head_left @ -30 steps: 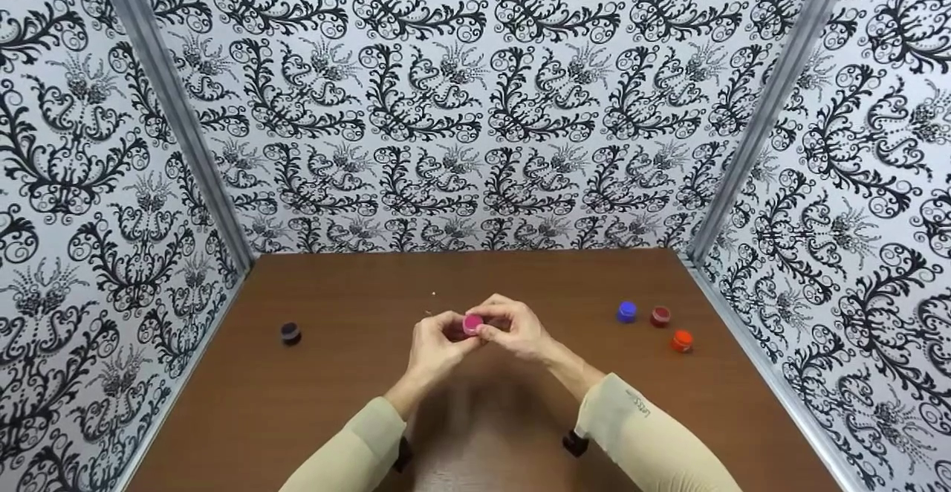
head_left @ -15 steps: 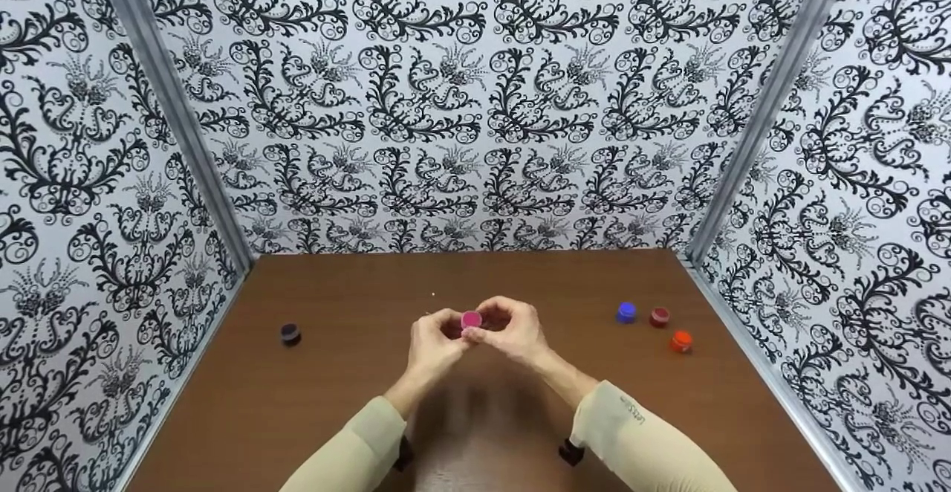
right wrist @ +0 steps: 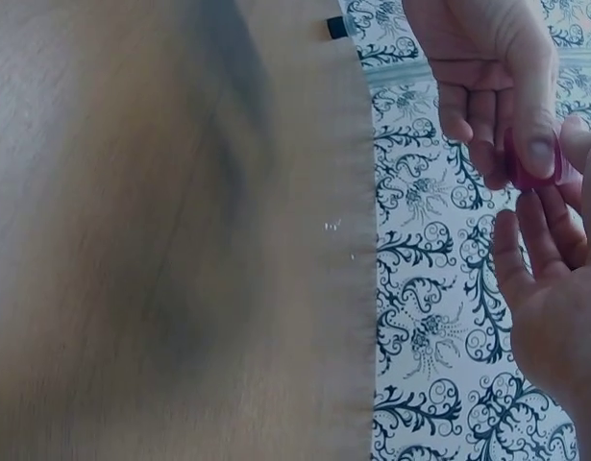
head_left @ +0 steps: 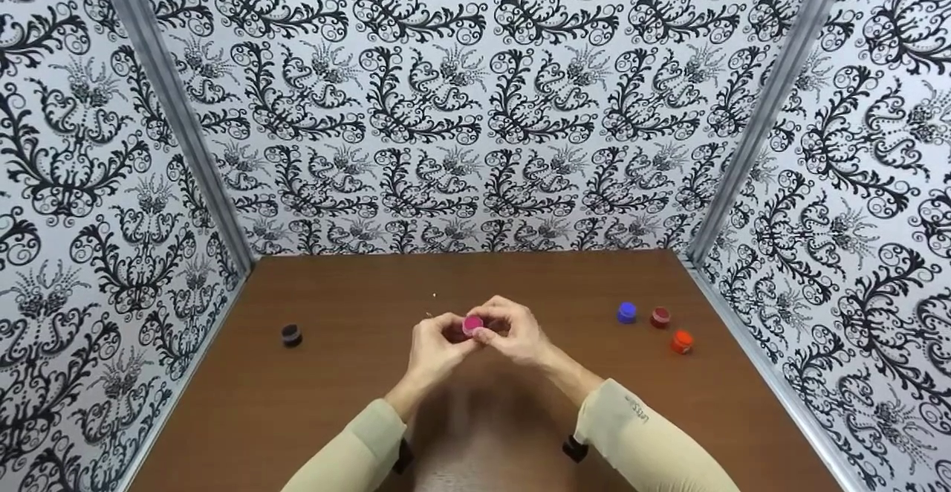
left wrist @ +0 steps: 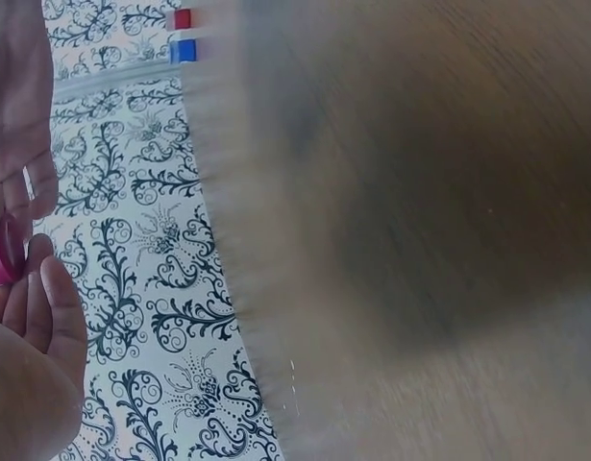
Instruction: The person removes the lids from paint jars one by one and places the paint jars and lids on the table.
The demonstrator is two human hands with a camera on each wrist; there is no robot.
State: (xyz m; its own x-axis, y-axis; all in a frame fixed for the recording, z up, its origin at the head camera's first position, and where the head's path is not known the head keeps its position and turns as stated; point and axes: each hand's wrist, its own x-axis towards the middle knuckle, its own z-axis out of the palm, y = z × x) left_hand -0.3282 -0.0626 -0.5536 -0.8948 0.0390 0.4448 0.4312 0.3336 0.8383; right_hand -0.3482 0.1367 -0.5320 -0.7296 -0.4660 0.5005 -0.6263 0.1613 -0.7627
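A small pink jar (head_left: 472,325) with a round lid is held up over the table between both hands, its lid facing the head camera. My left hand (head_left: 433,347) grips it from the left side. From the right, the thumb and fingertips of my right hand (head_left: 520,334) pinch at its lid. In the right wrist view the jar (right wrist: 533,165) shows behind the left thumb, with the right fingers below it. Only a pink edge of the jar (left wrist: 5,252) appears at the border of the left wrist view.
On the brown table (head_left: 356,291), a dark jar (head_left: 291,335) stands far left. Blue (head_left: 627,313), dark red (head_left: 660,317) and orange (head_left: 681,342) jars stand at the right. Tiny white bits lie beyond the hands. Patterned walls (head_left: 461,105) enclose the back and sides.
Half a second ago the right fingers were spread further round the jar and more of its lid showed; now they pinch it closer. The left hand has barely moved; the other jars stay put.
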